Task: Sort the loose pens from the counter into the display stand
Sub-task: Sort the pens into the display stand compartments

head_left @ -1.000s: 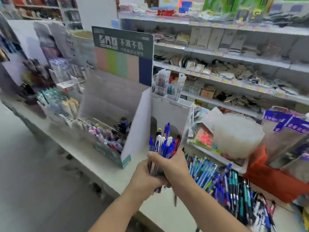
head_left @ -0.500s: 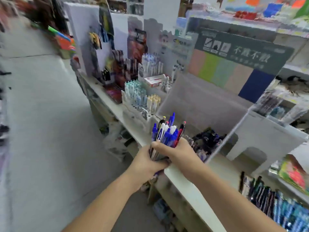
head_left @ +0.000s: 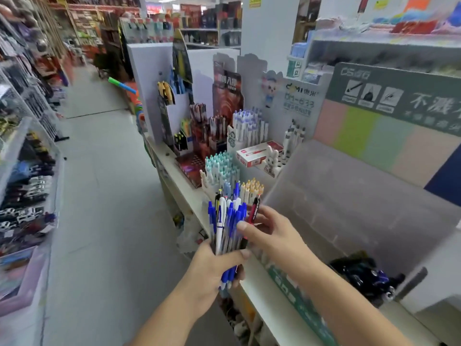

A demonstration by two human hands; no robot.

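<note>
Blur softens most of the shelving on your left and the upper right corner, so the goods there cannot be made out, and the print on the green display header [head_left: 396, 96] is cut off at the right edge. Your left hand [head_left: 214, 268] wraps around the lower part of a bundle of pens [head_left: 228, 221], fingers curled round it, thumb across the front; the pen tips below your palm are partly hidden. The bundle stands nearly upright, mostly blue and white caps, just off the front edge of the counter [head_left: 182, 188]. Your right hand [head_left: 269, 233] reaches in from the right, thumb against the blue caps and fingers behind a red-and-black pen [head_left: 253, 212] at the bundle's right side; it seems to pinch that pen, though the fingertips are partly hidden. Both forearms run in from the bottom edge. Beyond your hands, the display stand [head_left: 224, 171] holds rows of teal and yellow-capped pens, near the bundle but not touching it. A translucent bin [head_left: 336, 196] sits to the right, dark items blurred in its corner.
</note>
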